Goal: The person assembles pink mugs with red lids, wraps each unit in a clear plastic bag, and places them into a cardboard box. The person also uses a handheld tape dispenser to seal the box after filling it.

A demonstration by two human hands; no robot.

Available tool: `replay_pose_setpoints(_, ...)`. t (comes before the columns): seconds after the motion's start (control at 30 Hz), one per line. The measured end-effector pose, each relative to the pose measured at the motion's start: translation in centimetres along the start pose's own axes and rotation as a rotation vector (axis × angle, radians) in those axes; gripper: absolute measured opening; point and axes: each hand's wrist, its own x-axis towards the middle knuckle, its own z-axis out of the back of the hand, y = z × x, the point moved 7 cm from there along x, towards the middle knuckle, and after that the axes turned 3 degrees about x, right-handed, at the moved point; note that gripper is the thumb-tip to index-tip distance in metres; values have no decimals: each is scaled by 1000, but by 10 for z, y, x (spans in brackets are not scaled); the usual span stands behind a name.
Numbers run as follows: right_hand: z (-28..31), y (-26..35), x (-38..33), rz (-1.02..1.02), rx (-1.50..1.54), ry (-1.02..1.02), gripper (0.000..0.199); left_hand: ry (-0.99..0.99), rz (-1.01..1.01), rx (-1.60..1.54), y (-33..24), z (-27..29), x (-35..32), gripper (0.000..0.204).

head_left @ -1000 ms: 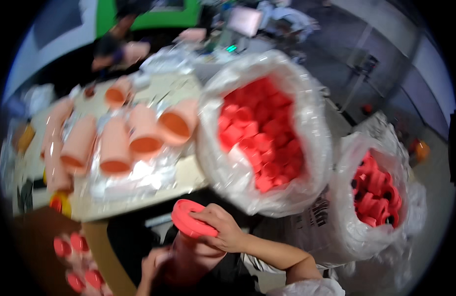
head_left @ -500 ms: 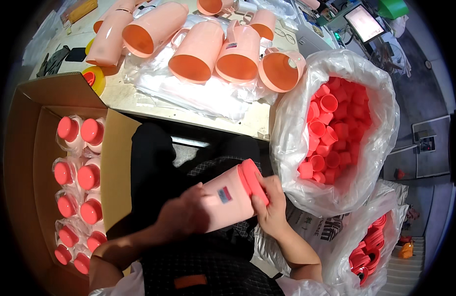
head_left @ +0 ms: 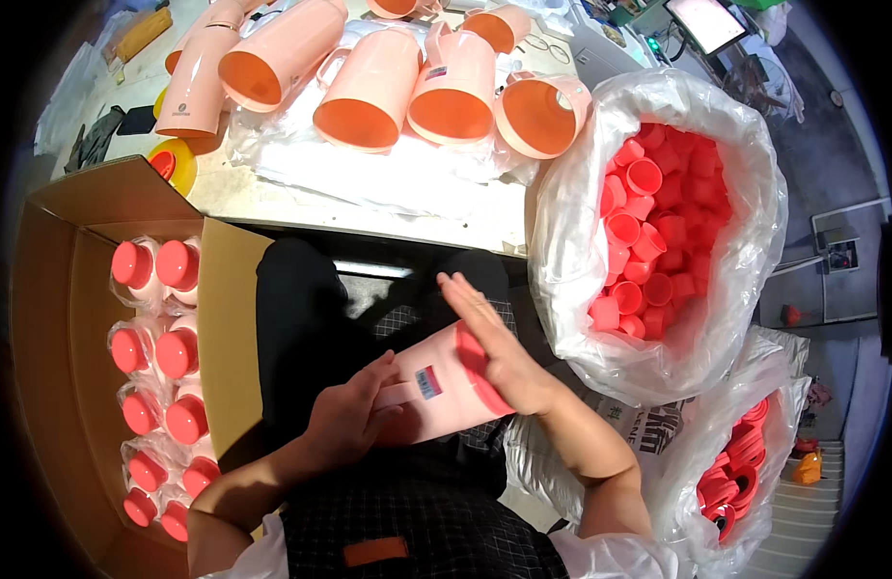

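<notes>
A pink jug (head_left: 436, 405) lies tilted over my lap, with a small label on its side. My left hand (head_left: 347, 413) is closed around its handle side. At the jug's right end sits a red end piece (head_left: 473, 359), partly covered by my right hand (head_left: 508, 365). The right palm lies flat against that end piece, fingers stretched out and pointing up and left. Whether the red piece is fully seated, I cannot tell.
A carton (head_left: 235, 338) at the left holds several red-topped jugs in plastic wrap. Open-bottomed pink jugs (head_left: 369, 92) lie on the worktable (head_left: 369, 228). At the right stand a clear plastic bag (head_left: 571, 318) of red cups and another bag (head_left: 672, 502) of red parts.
My right hand has gone from gripping the red end piece with curled fingers to lying flat against it. The jug has tipped slightly and the whole view has shifted a little.
</notes>
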Motion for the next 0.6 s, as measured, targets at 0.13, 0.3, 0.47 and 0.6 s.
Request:
replay_pose_setpoints(0.13, 3, -16, -3, -27, 58, 12, 93, -35, -62, -5, -7, 4, -5, 49)
replay_pose_setpoints(0.3, 16, 15, -38, 217, -281, 31, 68, -34, -155, -272, 33, 13, 1, 48)
replay_pose_setpoints(0.47, -9, 12, -44, -94, -565, -109, 64, 21, -142, -90, 4, 8, 2, 59)
replay_pose_setpoints(0.6, 32, -29, -26, -349, 23, -67, 37, -43, -67, -33, 5, 19, 30, 28)
